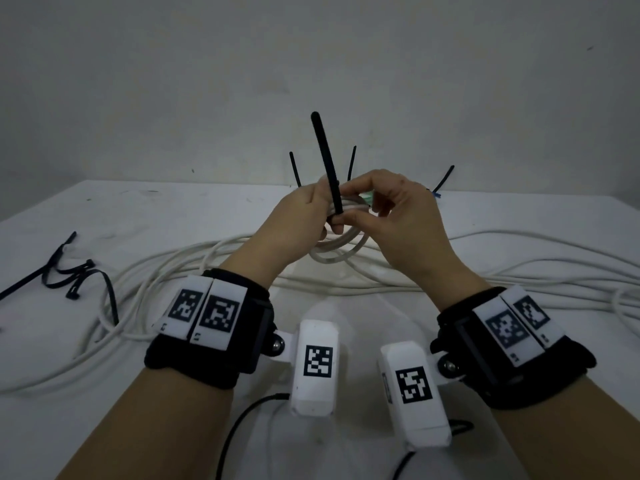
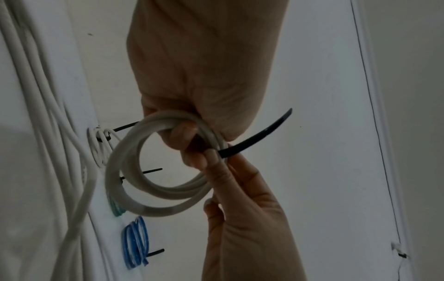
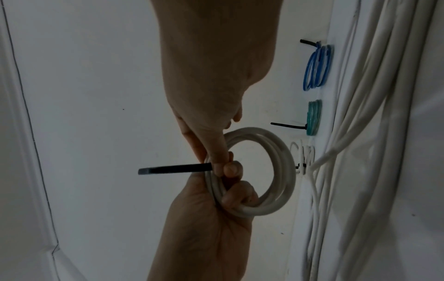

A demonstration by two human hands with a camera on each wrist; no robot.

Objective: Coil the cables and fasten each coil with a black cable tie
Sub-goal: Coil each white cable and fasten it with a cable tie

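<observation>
Both forearms reach forward, wrists raised, hands meeting in front. The left hand (image 1: 302, 216) curls its fingers (image 3: 236, 197) through a white cable coil (image 2: 153, 171). Just above that grip, the right hand (image 1: 401, 216) pinches a black cable tie (image 1: 327, 161) between thumb and forefinger.

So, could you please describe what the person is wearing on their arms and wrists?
Both forearms are bare, with no sleeves. Each wrist carries a wide black strap: the left wrist band and the right wrist band each bear two white plates printed with black square-pattern markers. A white box-shaped camera housing with its own marker hangs from each band, and thin black cables trail from the housings.
</observation>
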